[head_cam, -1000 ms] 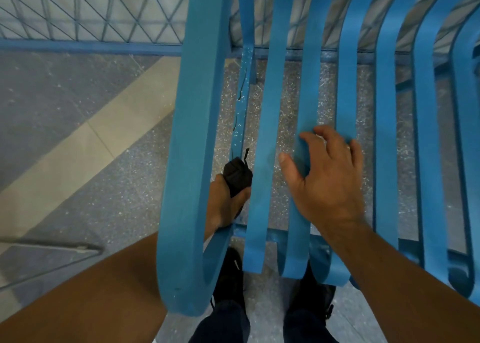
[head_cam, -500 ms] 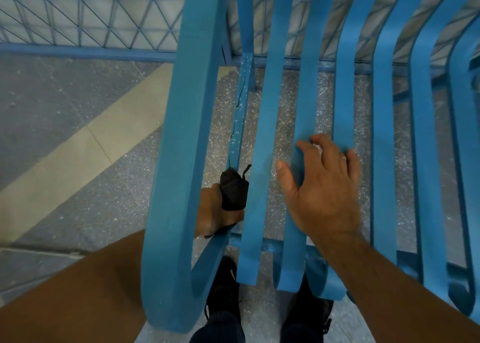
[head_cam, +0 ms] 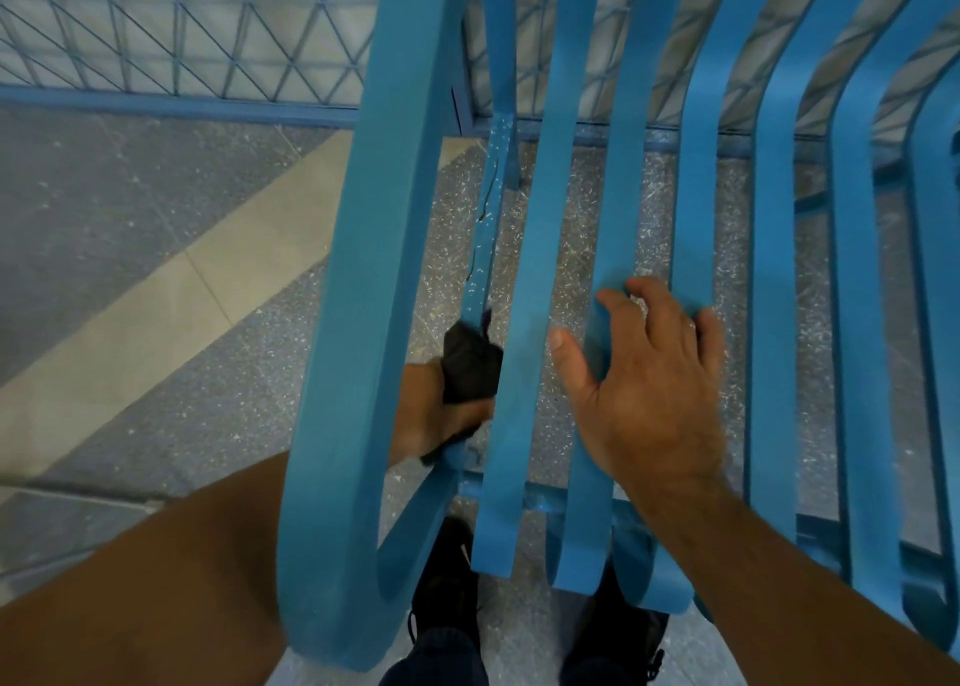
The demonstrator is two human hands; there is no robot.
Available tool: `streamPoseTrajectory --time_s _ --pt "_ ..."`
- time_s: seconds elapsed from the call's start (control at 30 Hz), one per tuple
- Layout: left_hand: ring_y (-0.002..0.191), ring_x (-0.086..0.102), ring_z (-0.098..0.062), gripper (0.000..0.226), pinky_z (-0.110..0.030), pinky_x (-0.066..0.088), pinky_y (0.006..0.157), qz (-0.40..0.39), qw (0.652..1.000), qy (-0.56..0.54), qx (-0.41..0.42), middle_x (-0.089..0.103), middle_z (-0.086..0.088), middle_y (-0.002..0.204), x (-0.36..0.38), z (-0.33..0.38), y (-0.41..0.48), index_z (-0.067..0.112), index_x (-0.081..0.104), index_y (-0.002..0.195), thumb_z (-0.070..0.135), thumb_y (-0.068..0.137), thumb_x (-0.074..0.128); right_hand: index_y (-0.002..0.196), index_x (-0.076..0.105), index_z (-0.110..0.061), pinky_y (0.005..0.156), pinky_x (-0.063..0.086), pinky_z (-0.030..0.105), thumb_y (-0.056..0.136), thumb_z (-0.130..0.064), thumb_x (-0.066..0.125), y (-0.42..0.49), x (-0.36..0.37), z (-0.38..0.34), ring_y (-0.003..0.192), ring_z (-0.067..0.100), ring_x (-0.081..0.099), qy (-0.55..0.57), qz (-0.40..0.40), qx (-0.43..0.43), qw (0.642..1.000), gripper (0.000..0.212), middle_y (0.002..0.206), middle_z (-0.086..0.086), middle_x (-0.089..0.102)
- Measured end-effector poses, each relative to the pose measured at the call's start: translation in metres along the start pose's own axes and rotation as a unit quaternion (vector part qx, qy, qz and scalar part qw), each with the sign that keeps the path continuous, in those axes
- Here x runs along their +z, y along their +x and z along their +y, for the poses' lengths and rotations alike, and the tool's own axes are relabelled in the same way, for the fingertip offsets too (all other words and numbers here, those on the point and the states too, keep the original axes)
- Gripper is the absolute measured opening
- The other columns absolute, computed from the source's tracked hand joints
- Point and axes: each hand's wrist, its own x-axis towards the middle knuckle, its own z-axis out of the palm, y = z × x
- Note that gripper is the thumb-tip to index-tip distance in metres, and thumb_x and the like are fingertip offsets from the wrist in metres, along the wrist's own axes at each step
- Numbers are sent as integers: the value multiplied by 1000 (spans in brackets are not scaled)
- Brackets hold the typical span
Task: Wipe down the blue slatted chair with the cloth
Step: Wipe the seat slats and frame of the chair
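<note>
below, left hand [head_cam: 434, 415] grips cloth [head_cam: 470, 360]; right hand [head_cam: 644, 399] holds chair [head_cam: 530, 296] slats.

blue chair [head_cam: 540, 270], black cloth [head_cam: 467, 360], grey speckled floor [head_cam: 208, 384]

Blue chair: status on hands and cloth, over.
Left hand grips cloth against narrow slat beside armrest. Right hand grips blue slatted chair at the seat. Nothing blocking the slat ahead.
</note>
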Motion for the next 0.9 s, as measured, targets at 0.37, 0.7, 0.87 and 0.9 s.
streamPoseTrajectory --time_s 0.37,0.7,0.87,0.9 --pt "93 63 -17 79 -34 53 84 -82 989 126 13 63 0 108 5 -20 -7 14 48 122 70 70 68 130 55 -12 116 20 54 96 -58 43 1 -2 -1 128 27 45 -2 -4 1 1000 58 138 11 50" --pt "100 62 -37 45 -52 53 85 75 982 -147 -88 58 -14 119 21 32 10 19 33 125 45 92 48 130 56 -13 116 20 56 95 -60 42 0 2 0 129 27 45 -2 -2 7 1000 60 138 12 51" --pt "79 67 -25 65 -46 59 71 148 960 -216 -100 67 -4 94 18 41 10 18 46 116 66 72 48 129 55 -14 116 20 56 93 -60 44 0 2 -1 130 27 45 -1 1 12 1000 60 139 11 50" --pt "80 67 -25 59 -46 59 72 159 958 -216 -104 66 -5 94 16 42 13 16 47 115 60 76 53 129 56 -14 116 21 56 93 -60 44 0 2 -1 129 27 45 0 2 12 1000 60 139 11 51"
